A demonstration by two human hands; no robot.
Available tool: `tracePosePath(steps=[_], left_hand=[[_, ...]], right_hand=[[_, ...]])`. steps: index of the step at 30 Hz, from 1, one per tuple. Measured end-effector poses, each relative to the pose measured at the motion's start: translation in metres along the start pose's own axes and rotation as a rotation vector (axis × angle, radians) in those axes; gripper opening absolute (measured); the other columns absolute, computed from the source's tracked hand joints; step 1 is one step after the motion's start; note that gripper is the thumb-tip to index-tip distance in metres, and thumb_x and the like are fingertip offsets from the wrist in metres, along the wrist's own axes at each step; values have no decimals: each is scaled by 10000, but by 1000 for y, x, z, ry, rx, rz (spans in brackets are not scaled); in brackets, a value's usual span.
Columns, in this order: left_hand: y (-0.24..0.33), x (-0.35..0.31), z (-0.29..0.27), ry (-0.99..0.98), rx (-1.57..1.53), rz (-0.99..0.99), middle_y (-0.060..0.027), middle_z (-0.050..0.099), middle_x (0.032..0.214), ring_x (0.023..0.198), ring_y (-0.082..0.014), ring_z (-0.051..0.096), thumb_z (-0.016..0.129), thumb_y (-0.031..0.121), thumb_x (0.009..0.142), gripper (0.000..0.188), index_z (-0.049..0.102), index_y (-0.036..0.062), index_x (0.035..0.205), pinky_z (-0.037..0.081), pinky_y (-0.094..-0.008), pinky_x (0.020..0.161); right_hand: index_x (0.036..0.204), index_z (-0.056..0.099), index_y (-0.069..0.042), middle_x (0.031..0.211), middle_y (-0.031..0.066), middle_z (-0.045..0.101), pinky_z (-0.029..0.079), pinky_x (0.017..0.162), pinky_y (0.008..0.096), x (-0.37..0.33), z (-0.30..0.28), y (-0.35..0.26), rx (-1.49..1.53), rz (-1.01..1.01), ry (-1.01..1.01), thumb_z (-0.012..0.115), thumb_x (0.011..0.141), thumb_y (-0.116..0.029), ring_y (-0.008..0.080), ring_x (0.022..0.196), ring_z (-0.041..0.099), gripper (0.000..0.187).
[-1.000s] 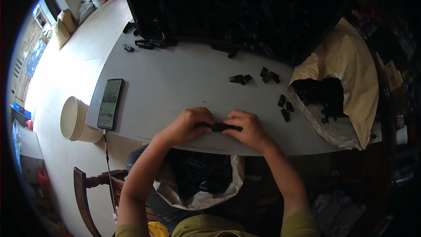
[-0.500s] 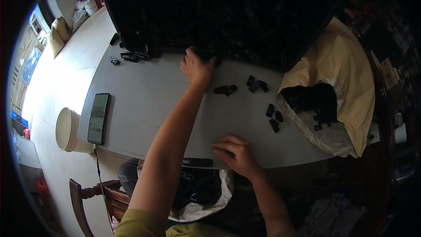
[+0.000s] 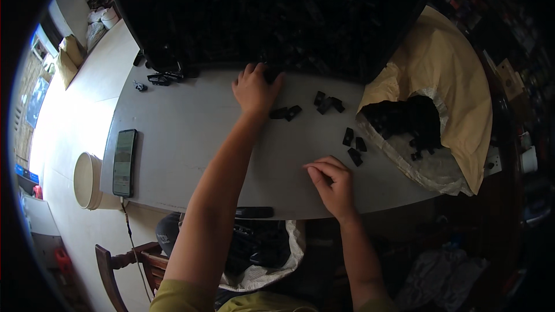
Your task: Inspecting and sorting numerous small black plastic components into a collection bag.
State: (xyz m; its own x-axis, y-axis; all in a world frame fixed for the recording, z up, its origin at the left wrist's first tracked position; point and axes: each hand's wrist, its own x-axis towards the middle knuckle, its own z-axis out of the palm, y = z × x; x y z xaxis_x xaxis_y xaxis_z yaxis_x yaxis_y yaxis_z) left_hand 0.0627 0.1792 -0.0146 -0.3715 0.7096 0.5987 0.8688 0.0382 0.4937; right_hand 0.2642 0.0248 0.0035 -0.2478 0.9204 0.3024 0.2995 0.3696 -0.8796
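At the near edge of a large dark bin [image 3: 243,17], my left hand [image 3: 254,93] reaches forward, its fingers stretched and the thumb held apart. The gap between thumb and fingers is dark, and I make out no part in it. My right hand [image 3: 335,188] hovers over the near right of the grey table [image 3: 191,144], thumb and fingertips pinched together with nothing visible in them. Small black plastic parts lie in loose groups between the hands and to the right: a pair [image 3: 286,113], a cluster [image 3: 328,103] and another cluster [image 3: 354,147].
A tan sack [image 3: 451,69] of black parts lies open at the right. Black pieces [image 3: 165,78] sit by the bin's left corner. A phone [image 3: 124,162] with a cable lies at the left, near a white bucket [image 3: 87,182]. Another open sack [image 3: 296,248] is below the table edge.
My right hand has moved forward and right, its fingers drawing together into a pinch. My left hand stays at the bin's edge, its fingers now pointing more forward. The view has shifted slightly.
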Motion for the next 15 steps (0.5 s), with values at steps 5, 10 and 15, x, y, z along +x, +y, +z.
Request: tracePosePath(steps=[5, 10, 15], left_hand=[[0, 32, -5, -351, 369, 302, -39, 681, 924, 871, -245, 651, 670, 319, 796, 236, 673, 129, 937, 462, -374, 763], [7, 19, 10, -368, 511, 292, -89, 699, 813, 788, -248, 699, 610, 262, 849, 198, 649, 109, 969, 543, -364, 601], [-2, 25, 16, -502, 396, 186, -135, 689, 821, 800, -320, 678, 586, 367, 882, 292, 619, 92, 975, 539, -432, 667]], right_hand=[[926, 704, 11, 789, 35, 624, 420, 603, 206, -10, -32, 12, -87, 51, 152, 618, 910, -104, 75, 675, 546, 145], [945, 695, 17, 786, 31, 607, 410, 591, 213, -24, -65, 39, -98, 166, 416, 587, 937, -123, 72, 672, 521, 177], [1027, 672, 4, 946, 43, 604, 404, 583, 218, -5, -57, 34, -295, 93, 535, 564, 941, -108, 73, 667, 494, 178]])
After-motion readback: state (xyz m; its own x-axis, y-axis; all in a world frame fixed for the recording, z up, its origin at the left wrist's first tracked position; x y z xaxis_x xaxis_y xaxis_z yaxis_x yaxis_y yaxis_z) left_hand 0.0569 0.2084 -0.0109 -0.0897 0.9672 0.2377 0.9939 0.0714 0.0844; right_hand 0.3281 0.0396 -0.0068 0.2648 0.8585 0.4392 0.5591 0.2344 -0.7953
